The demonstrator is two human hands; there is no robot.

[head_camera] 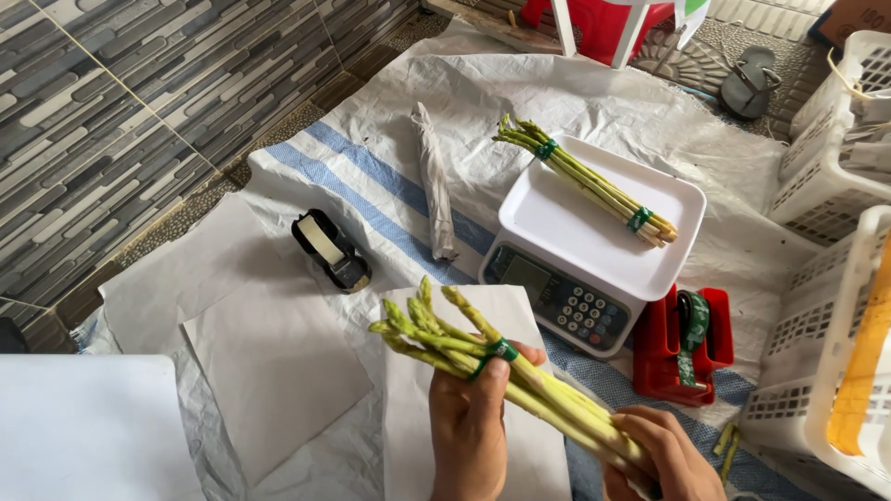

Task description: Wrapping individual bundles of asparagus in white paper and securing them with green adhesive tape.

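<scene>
A bundle of asparagus (492,371), bound with a green band near the tips, is held above a sheet of white paper (520,315). It is gripped at the band by the left hand (469,422), fingers closed round the stalks, and at the stalk ends by the right hand (659,455), fingers likewise closed on it.

The work surface is a white woven sack (594,102) with blue stripes, spread on the floor. Further white paper sheets (269,362) are laid over it at the left. A wall of grey tiles (121,102) is seen at the upper left.

A digital scale (585,250) with a white tray stands just beyond the held bundle; a second tied asparagus bundle (589,181) lies on the tray. A paper-wrapped bundle (434,181) lies to the left of the scale, and a black tape dispenser (331,250) lies near it. A red tape dispenser (685,343) with green tape stands just right of the scale. White plastic baskets (826,158) are stacked at the right edge.
</scene>
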